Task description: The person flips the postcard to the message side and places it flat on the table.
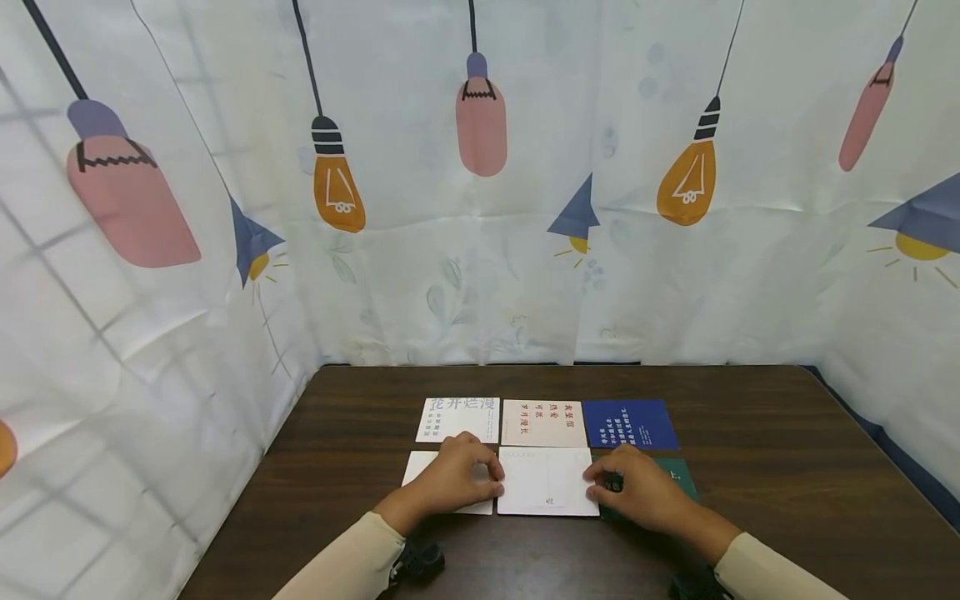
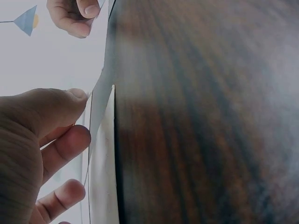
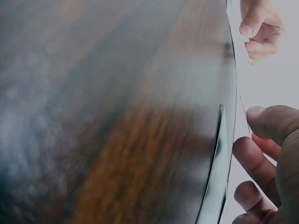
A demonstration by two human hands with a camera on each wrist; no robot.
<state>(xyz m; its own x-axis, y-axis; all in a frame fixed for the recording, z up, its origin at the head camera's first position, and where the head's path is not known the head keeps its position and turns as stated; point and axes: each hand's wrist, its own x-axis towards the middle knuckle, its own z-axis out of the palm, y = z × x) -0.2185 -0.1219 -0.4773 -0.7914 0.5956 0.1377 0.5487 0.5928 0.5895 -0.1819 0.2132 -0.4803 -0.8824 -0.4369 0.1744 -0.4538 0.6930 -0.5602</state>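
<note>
Here it is, low centre of the head view: a smooth white card (image 1: 547, 471), roughly square-cornered and thin, with faint printed lines on its face. The left hand (image 1: 453, 477) has thumb and forefinger curled in, pinching the card's left edge; the right hand (image 1: 645, 492) mirrors it, thumb and forefinger clamped at the right edge. Whether the card lies fully flat, I cannot tell. The remaining fingers bend loosely, slightly apart in the wrist views. Just above sits a cream card (image 1: 543, 427) with reddish characters; to its left, a pale lettered card (image 1: 459, 429) with grey writing; to its right, a deep blue card (image 1: 626, 417) with white script. Down left, a plain pale card (image 1: 417, 465) shows partly beneath the left hand, and down right, a dark green card (image 1: 681, 473) peeks past the right one. All around spreads the table (image 1: 780, 442), dark brown with streaky wood grain. Cream sleeves (image 1: 348, 558) come in from the bottom edge, and behind everything hangs a softly creased white curtain (image 1: 405, 275), printed with orange bulbs, rounded pink lamps and blue cone shades.
</note>
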